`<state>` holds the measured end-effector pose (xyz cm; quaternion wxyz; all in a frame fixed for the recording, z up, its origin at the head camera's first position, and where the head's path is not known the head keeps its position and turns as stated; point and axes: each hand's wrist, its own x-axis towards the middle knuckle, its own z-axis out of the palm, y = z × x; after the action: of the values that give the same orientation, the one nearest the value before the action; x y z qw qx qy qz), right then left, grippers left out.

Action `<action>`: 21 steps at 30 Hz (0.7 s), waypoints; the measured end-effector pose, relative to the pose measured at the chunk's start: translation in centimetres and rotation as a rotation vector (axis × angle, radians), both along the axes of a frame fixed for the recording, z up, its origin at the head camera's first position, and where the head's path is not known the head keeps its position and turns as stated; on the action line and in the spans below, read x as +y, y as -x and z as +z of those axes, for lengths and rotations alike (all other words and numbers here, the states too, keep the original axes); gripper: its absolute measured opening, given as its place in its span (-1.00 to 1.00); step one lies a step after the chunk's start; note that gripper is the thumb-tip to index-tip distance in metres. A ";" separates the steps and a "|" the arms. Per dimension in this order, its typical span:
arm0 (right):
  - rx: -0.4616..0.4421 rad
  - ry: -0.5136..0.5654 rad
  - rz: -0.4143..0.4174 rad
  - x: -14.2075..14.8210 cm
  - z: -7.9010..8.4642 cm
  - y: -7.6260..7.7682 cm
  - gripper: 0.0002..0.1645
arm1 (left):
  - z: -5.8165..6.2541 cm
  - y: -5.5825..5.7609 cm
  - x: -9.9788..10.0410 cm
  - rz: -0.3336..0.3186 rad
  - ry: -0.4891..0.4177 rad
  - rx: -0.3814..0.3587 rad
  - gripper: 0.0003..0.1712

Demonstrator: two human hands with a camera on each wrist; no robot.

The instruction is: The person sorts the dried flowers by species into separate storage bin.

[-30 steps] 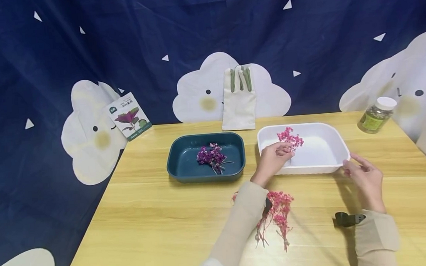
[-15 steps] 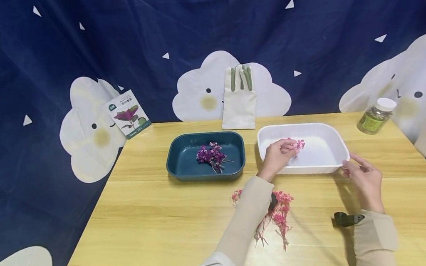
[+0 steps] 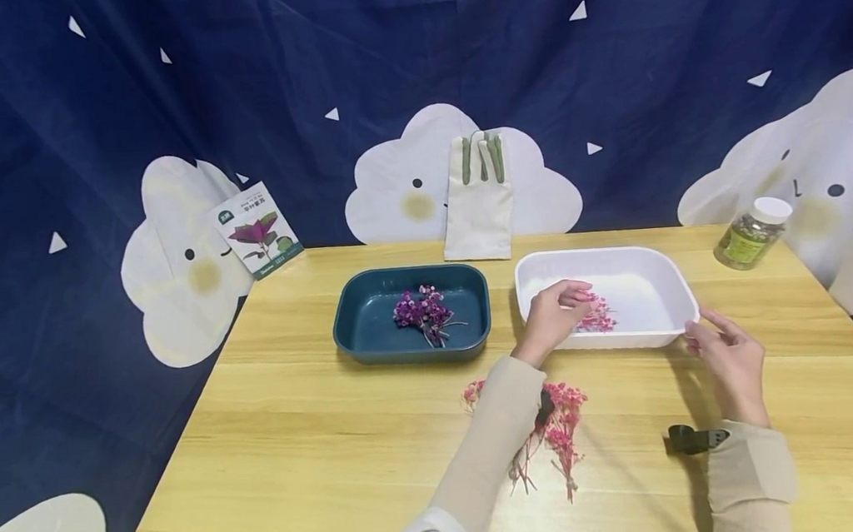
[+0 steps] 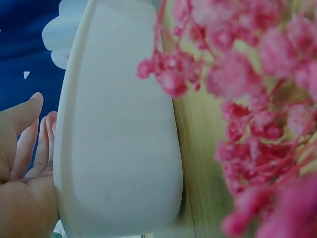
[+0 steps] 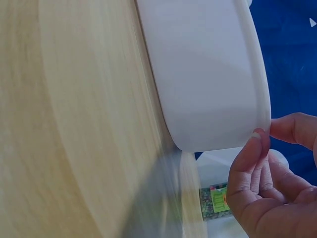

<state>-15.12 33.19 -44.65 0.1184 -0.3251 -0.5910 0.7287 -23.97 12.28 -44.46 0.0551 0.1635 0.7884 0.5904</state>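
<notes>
A sprig of pink dried flowers (image 3: 599, 316) lies in the white tray (image 3: 650, 336), partly hidden by my left hand (image 3: 551, 316). That hand is over the tray's near left side; in the left wrist view its thumb and fingers stand apart, nothing visible between them. My right hand (image 3: 731, 363) pinches the rim at the tray's near right corner; the right wrist view shows thumb and fingertips (image 5: 257, 136) on either side of the rim. More pink flower sprigs (image 3: 565, 418) lie on the table in front, partly covered by my left forearm.
A dark teal tray (image 3: 350, 347) with a purple dried flower bunch (image 3: 424, 312) stands left of the white one. At the back are a glove (image 3: 478, 203), a seed packet (image 3: 260, 231) and, far right, a white-lidded jar (image 3: 751, 236). A patterned blue curtain (image 3: 269, 78) hangs behind.
My left hand has moved slightly right with the pink sprig and lowered it; the sprig now lies in the white tray, out of the fingers. My right hand stays on the rim.
</notes>
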 end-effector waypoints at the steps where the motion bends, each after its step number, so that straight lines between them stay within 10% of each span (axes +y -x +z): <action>1: 0.000 0.000 0.000 0.0 0.0 0.0 -0.70 | 0.1 -0.1 -0.1 0.002 -0.007 0.001 -0.70; 21: 0.057 0.021 0.049 0.3 -0.1 -0.3 -0.67 | -0.5 -3.8 -4.3 0.061 -0.140 0.020 -0.63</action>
<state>-14.82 33.47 -44.77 0.1141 -0.2907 -0.5876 0.7465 -20.13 7.93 -45.01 0.0177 0.1490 0.7504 0.6437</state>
